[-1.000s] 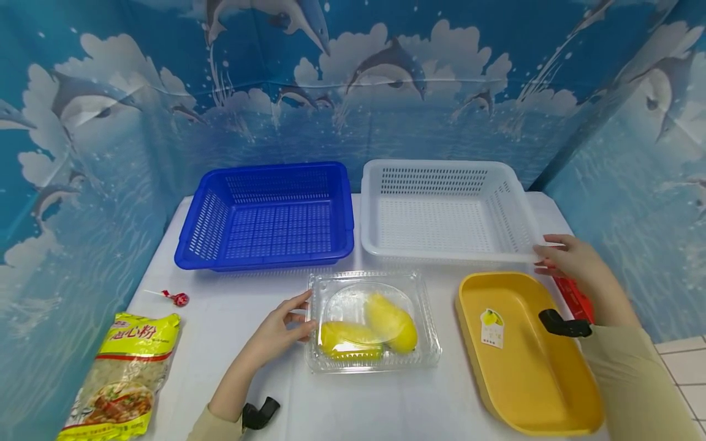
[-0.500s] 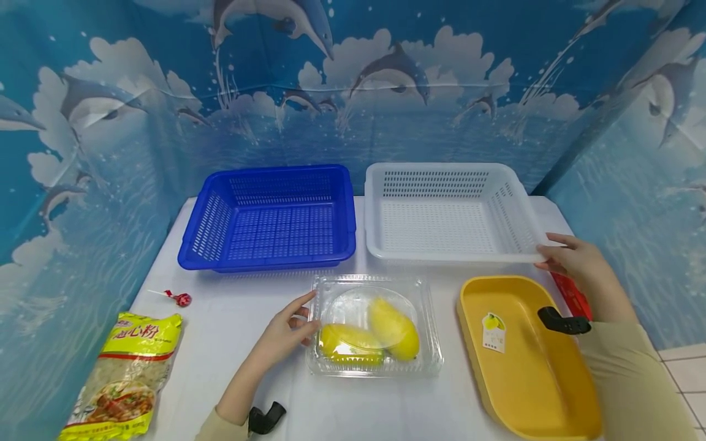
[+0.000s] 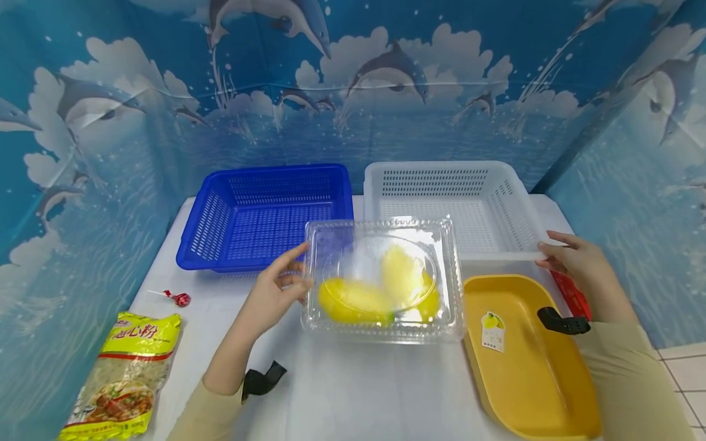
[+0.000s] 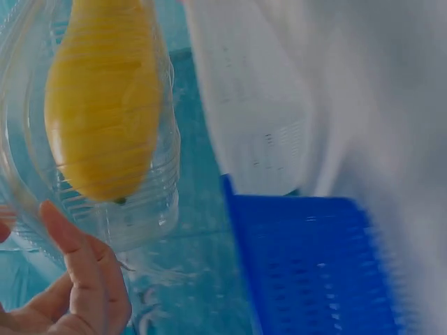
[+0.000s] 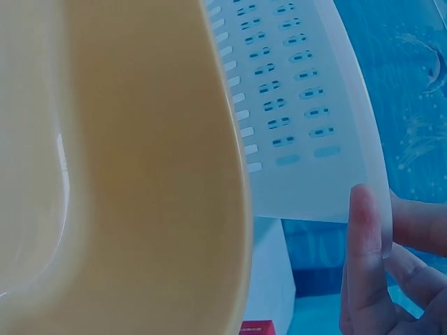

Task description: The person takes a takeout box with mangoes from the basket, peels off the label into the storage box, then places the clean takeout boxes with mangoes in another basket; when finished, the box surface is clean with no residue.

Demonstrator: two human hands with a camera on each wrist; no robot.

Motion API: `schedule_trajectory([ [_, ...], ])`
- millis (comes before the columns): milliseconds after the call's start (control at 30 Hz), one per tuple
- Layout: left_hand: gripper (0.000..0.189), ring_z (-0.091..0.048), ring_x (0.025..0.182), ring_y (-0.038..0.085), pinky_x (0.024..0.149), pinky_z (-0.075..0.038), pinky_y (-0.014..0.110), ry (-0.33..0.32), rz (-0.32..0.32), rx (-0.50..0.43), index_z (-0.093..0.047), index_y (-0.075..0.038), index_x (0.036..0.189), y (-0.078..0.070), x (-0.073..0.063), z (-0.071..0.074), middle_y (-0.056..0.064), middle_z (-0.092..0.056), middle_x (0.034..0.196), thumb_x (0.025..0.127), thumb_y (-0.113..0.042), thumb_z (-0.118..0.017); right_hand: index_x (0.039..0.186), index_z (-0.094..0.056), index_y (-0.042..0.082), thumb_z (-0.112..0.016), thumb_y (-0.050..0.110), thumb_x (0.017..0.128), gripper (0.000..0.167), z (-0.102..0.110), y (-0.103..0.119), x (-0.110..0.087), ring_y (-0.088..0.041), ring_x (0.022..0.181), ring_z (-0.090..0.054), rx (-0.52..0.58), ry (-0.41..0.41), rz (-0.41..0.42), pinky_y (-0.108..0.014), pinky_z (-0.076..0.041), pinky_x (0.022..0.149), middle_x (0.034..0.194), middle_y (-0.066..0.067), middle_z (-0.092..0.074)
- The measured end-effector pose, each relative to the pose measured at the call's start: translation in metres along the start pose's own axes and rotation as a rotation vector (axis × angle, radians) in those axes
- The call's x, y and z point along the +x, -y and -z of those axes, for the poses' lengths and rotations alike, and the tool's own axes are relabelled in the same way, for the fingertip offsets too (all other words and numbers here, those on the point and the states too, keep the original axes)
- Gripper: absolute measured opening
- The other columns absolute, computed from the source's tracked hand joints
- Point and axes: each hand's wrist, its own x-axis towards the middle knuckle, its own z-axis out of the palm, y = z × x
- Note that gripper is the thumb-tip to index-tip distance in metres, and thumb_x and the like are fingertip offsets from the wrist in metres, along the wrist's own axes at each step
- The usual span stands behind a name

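My left hand grips the left edge of a clear plastic clamshell box, which is raised off the table with its lid shut. Inside lie two yellow mangoes, blurred by the lid's glare; one mango shows large in the left wrist view. At the right, my right hand pinches the near right corner of a white slotted basket. The right wrist view shows a finger and thumb on either side of that basket's rim. The clamshell partly covers the white basket's near left corner.
A blue basket stands left of the white one. A yellow tray with a fruit label lies at the right, a red packet beside it. On the left are a lollipop and a noodle bag.
My left hand has lifted the clamshell box with the mangoes off the table and moved it forward, nearer the baskets. The right hand stays at the white basket's corner.
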Motion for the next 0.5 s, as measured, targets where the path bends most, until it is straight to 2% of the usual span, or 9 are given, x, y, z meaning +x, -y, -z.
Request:
schedule_trajectory([
  [100,0.061,-0.066,0.092,0.022,0.075,-0.061,0.034,-0.029,0.0,-0.027,-0.038,-0.019,0.152,-0.025,0.03,-0.003,0.017,-0.055,0.117,0.096,-0.014,-0.062,0.159,-0.015,0.018,-0.06,0.045,0.094,0.084,0.002,-0.001,-0.002,-0.003,0.077,-0.07,0.004,0.005,-0.007,-0.018,-0.056,0.081,0.112,0.004,-0.047],
  [233,0.063,-0.065,0.104,0.027,0.082,-0.061,0.038,-0.033,0.038,-0.085,-0.035,-0.024,0.154,-0.048,0.081,-0.019,0.014,-0.055,0.123,0.098,-0.022,-0.061,0.159,-0.015,0.018,-0.061,0.044,0.094,0.084,0.001,-0.004,-0.004,-0.004,0.077,-0.07,0.017,0.008,-0.027,-0.019,-0.056,0.083,0.113,0.003,-0.047],
  [300,0.063,-0.064,0.107,0.027,0.083,-0.061,0.039,-0.029,0.043,-0.096,-0.034,-0.024,0.154,-0.053,0.107,-0.03,0.014,-0.054,0.126,0.098,-0.023,-0.061,0.159,-0.016,0.018,-0.061,0.043,0.094,0.083,0.0,-0.004,-0.004,-0.005,0.076,-0.069,0.03,0.002,-0.027,-0.019,-0.056,0.083,0.114,0.002,-0.047],
  [367,0.063,-0.064,0.103,0.024,0.083,-0.061,0.039,-0.029,0.053,-0.08,-0.034,-0.022,0.154,-0.055,0.131,-0.043,0.013,-0.055,0.124,0.098,-0.024,-0.062,0.159,-0.016,0.017,-0.061,0.043,0.094,0.083,0.0,-0.004,-0.003,-0.004,0.075,-0.069,0.027,-0.004,-0.022,-0.019,-0.056,0.083,0.116,0.001,-0.047],
  [500,0.064,-0.066,0.085,0.022,0.081,-0.061,0.036,-0.012,0.098,-0.012,-0.034,-0.023,0.154,-0.052,0.165,-0.069,0.008,-0.056,0.105,0.097,-0.026,-0.063,0.159,-0.016,0.013,-0.059,0.042,0.096,0.081,0.001,-0.003,-0.001,-0.005,0.074,-0.07,-0.001,-0.006,0.012,-0.02,-0.057,0.082,0.116,-0.002,-0.048],
])
